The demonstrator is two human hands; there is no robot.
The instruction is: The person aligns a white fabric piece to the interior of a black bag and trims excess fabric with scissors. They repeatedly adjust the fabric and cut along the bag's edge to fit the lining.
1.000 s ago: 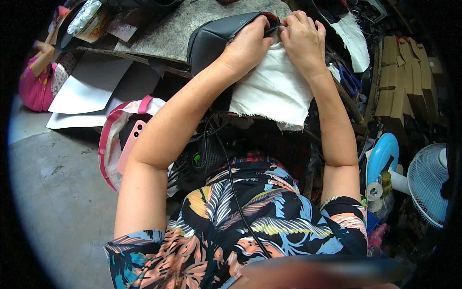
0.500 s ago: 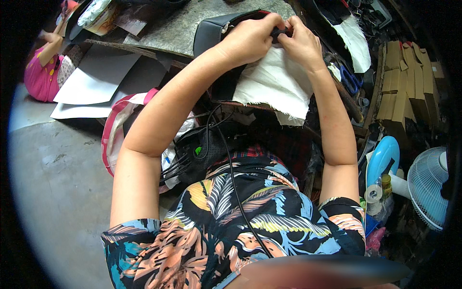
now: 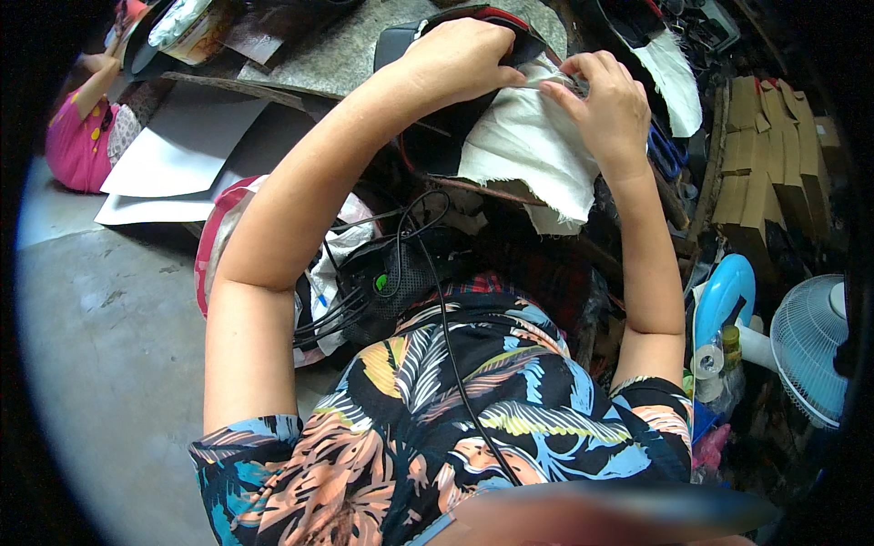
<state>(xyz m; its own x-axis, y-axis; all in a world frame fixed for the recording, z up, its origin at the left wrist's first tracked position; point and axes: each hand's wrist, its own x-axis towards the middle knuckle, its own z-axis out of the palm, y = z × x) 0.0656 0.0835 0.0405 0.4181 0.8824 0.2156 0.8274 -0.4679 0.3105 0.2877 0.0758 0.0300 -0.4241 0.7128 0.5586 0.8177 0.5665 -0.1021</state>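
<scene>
While both hands work at the top edge of the frayed off-white woven cloth point(image 3: 533, 150), the view sits closer than a sec ago, w/ hands further apart. Left hand point(image 3: 460, 56) is curled down, fingers closed over the cloth's upper left edge and the black padded piece w/ red trim point(image 3: 428, 36) under it. Right hand point(image 3: 605, 100) pinches the cloth's upper right edge, thumb & fingers nearly shut on it. Cloth now looks pulled flatter across the padded piece, lower part hanging loose off the cluttered bench edge point(image 3: 346, 55). Judging by that: fabric being stretched & positioned along the trim, not fixed yet. White electric fan point(image 3: 810, 350) stands at lower right.
</scene>
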